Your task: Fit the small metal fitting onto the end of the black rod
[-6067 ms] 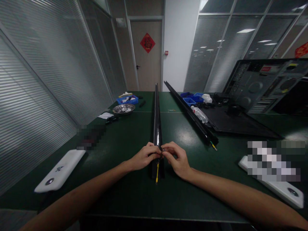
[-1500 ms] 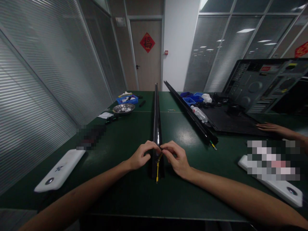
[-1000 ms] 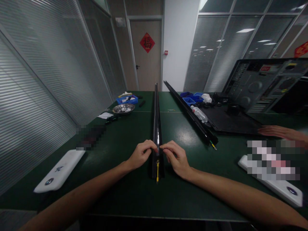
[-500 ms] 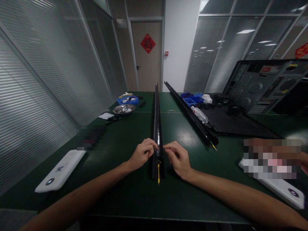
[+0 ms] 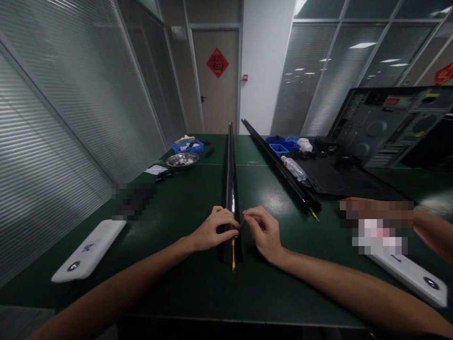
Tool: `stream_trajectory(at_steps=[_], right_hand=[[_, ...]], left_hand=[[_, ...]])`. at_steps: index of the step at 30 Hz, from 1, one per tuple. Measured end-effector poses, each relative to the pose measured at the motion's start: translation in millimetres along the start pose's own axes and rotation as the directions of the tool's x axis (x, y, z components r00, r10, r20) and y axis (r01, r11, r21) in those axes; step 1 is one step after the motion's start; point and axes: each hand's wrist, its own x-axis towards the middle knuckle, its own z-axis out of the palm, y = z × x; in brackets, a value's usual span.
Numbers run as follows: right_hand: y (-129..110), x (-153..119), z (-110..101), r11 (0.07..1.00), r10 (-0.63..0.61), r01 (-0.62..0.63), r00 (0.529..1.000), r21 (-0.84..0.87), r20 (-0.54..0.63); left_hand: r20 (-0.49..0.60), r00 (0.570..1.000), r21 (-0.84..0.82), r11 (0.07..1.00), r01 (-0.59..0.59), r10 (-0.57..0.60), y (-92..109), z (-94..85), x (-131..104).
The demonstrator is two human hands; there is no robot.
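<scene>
1. Head view, surface and room: a dark green bench (image 5: 184, 297) fills the foreground; beyond are one door (image 5: 219, 108) bearing one red diamond sign (image 5: 217, 63), and slatted blinds (image 5: 24, 141).
2. Head view, hands: the left hand (image 5: 216, 229) lies over the middle rail (image 5: 231, 184), thumb and fingers near its close end; whether they grasp anything cannot be told. The right hand (image 5: 264, 233) pinches a small thin piece (image 5: 242, 221) beside it.
3. Head view, counts: two black rails, the middle one lengthwise on the bench, the slanted rail (image 5: 274, 163) to its right; one bottle (image 5: 294, 169); one metal bowl (image 5: 182, 161); two white devices (image 5: 88, 252); another person's arm (image 5: 432, 229).
</scene>
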Motion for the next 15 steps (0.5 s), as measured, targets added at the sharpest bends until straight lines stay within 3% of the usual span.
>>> stream_trajectory(at_steps=[15], right_hand=[[-1.6,0.1,0.6,1.000,0.017,-0.018,1.000,0.010,0.001]], left_hand=[[0.021,1.000,0.018,1.000,-0.005,0.005,-3.3,3.4,0.1]])
